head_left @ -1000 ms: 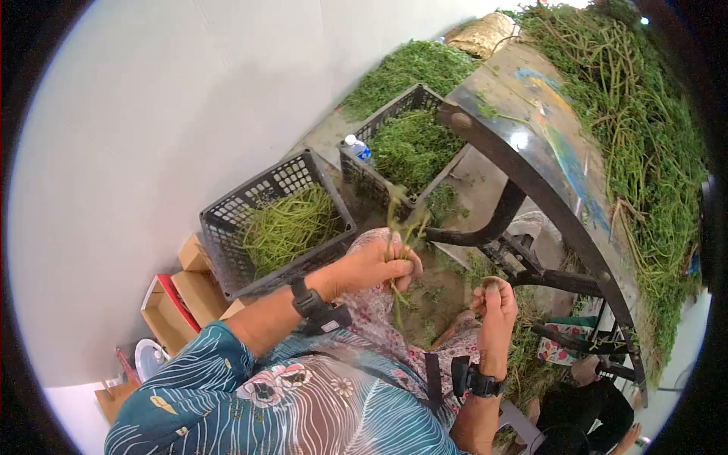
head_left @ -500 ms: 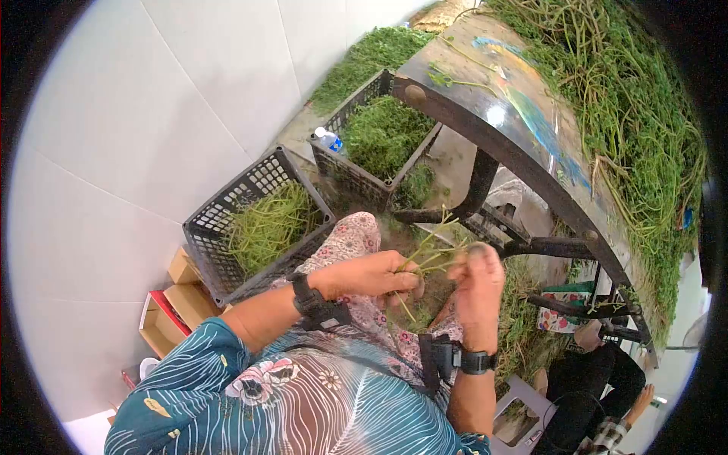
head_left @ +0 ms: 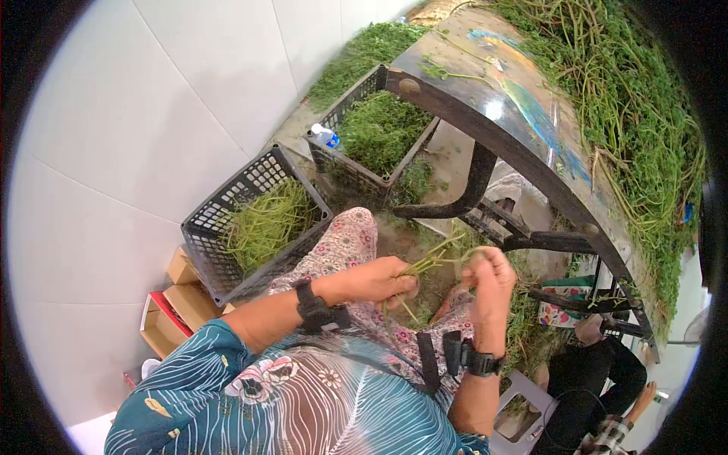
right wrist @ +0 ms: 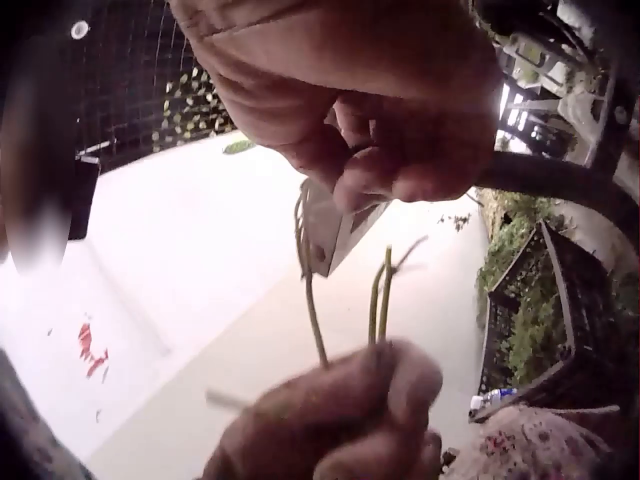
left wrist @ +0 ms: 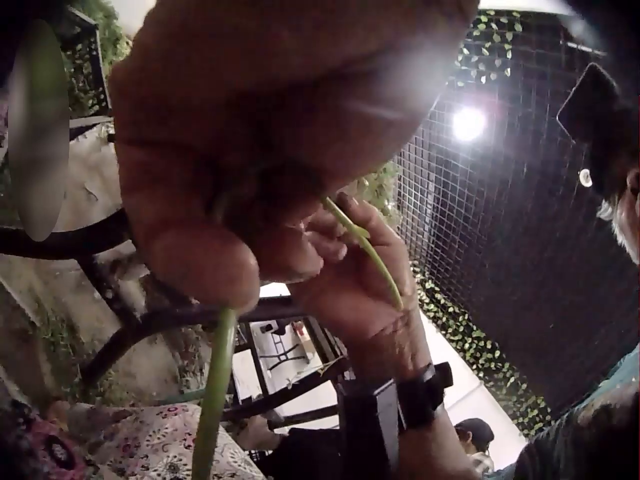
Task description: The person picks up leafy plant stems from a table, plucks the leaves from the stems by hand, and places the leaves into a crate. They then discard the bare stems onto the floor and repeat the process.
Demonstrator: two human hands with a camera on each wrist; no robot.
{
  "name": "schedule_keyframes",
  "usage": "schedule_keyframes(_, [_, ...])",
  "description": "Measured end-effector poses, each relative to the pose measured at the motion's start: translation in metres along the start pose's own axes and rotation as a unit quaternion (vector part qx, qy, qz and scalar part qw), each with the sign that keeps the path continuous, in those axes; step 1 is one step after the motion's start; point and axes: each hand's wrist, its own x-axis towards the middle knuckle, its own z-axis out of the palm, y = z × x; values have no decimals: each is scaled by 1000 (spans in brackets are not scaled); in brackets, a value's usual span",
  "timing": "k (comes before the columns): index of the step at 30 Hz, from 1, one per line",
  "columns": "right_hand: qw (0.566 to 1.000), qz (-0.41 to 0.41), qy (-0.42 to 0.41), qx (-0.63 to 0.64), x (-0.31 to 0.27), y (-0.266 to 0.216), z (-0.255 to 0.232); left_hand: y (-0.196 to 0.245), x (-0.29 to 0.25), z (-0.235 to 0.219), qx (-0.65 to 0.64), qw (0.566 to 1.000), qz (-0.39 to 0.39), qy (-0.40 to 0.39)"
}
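Several thin green stems point(head_left: 431, 262) fan out from my left hand point(head_left: 379, 280), which pinches them over the lap. Their tips point toward my right hand point(head_left: 491, 282). Close beside it, the right hand's curled fingers pinch at the tip of one stem. In the right wrist view, bare stems point(right wrist: 383, 290) rise from the left fist point(right wrist: 340, 420), and the right hand point(right wrist: 380, 120) is curled just above. A thicker stem point(left wrist: 212, 400) sticks out below the left thumb in the left wrist view, while a thinner one point(left wrist: 375, 262) crosses in front of the right palm.
A black crate point(head_left: 199, 254) of cut stems stands at the left. Behind it, another crate point(head_left: 356, 173) holds leafy greens and a water bottle point(head_left: 324, 136). Leafy stalks point(head_left: 644, 106) pile on the table point(head_left: 455, 57). Cardboard boxes point(head_left: 189, 296) stand by the wall; a seated person point(head_left: 588, 379) is at right.
The right hand moves in from apart to the stems' tips, then slightly outward. The left hand's stems tilt from upright toward the right hand. The head view shifts.
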Motion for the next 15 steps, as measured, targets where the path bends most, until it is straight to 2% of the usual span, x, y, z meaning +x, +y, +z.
schedule_keyframes(4, [1000,12,-8,23,4,-2,-23,-6,-11,-10,-37,999,-11,25])
schedule_keyframes(8, [996,68,-46,-28,-6,8,-31,-1,-26,-33,-203,967,-28,148])
schedule_keyframes(10, [991,39,-102,-76,-13,10,-20,-2,-31,-47,-250,951,-32,180])
schedule_keyframes(11, [985,21,-126,-117,-16,15,-16,-12,-33,-53,-302,939,19,165])
schedule_keyframes(12, [976,1,-148,-158,-18,17,-12,-9,-35,-55,-314,932,18,177])
schedule_keyframes(13, [951,29,-198,-234,-18,7,-8,-4,-38,-56,-327,926,18,190])
schedule_keyframes(15, [959,49,-218,-173,-18,23,-10,-6,-41,-63,-350,914,21,206])
